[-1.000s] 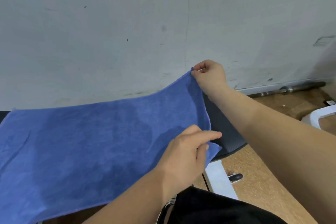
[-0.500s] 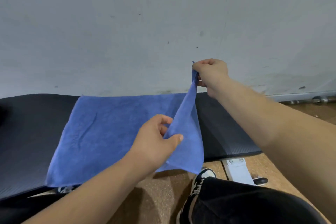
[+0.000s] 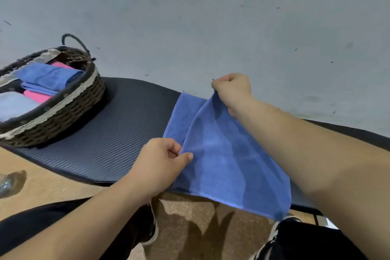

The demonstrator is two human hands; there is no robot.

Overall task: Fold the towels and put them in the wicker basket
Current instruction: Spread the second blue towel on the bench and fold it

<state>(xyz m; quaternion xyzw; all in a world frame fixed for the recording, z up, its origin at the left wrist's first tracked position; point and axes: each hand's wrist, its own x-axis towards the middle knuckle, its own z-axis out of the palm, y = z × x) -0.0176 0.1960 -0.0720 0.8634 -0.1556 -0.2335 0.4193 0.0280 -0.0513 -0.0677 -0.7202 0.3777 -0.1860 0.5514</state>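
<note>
over the black mat [image 3: 126, 133], your left hand [image 3: 160, 164] and right hand [image 3: 232, 93] each pinch 1 corner of the blue towel [image 3: 228, 160], probably to align its edges.

basket [image 3: 63, 99]: on the bench [image 3: 126, 133], left end.
folded towels [image 3: 46, 78]: in the basket, seemingly stacked.
open towel [image 3: 228, 164]: on the bench, right of middle, overhanging its front edge.
left grip [image 3: 160, 162]: on the open towel, toward the bench front.
right grip [image 3: 232, 93]: on the open towel, at the bench back.
</note>
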